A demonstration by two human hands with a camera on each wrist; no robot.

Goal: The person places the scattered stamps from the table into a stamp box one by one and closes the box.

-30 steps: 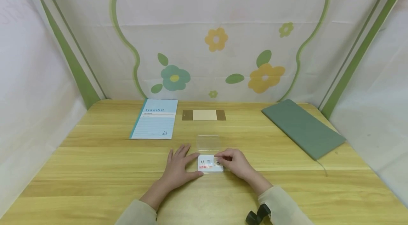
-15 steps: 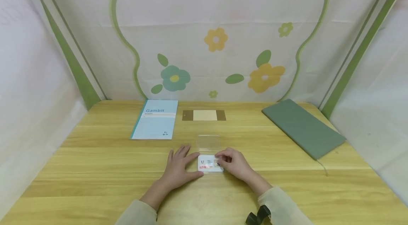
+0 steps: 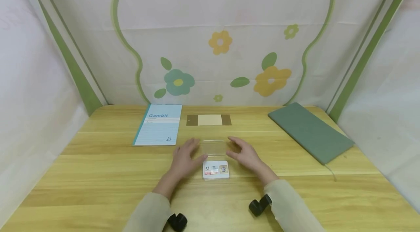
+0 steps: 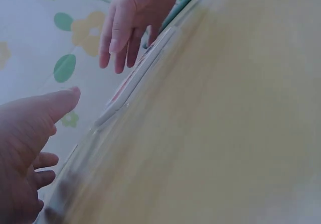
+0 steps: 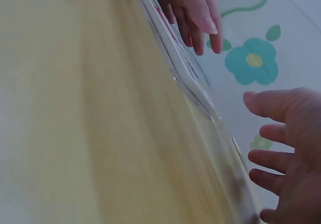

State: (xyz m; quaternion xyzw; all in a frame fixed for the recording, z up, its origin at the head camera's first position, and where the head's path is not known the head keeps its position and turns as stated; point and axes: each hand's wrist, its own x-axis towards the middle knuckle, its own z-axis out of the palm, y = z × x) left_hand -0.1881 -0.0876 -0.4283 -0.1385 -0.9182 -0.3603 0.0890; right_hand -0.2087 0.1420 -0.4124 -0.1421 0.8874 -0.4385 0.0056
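A white card with printing and a small gold square [image 3: 215, 169] lies on the table in a shallow clear plastic case. Directly behind it is the case's clear flat lid [image 3: 214, 147]; whether the two parts are joined, I cannot tell. My left hand [image 3: 184, 158] is at the lid's left side, fingers spread and relaxed, holding nothing. Opposite, at the lid's right side, my right hand [image 3: 245, 154] is also spread with nothing in its grasp. In the left wrist view the edge of the card [image 4: 133, 81] appears nearly side-on between the hands.
A light blue notebook [image 3: 158, 125] lies at the back left of the wooden table [image 3: 98, 181]. A brown strip with a cream panel [image 3: 210, 120] is at the back middle. To the right lies a dark green notebook [image 3: 310, 131]. A flowered cloth [image 3: 249, 42] hangs behind.
Both hands have left the card and moved forward, to either side of the clear lid. The right fingers have come off the gold square, now fully visible. The card stays in place.
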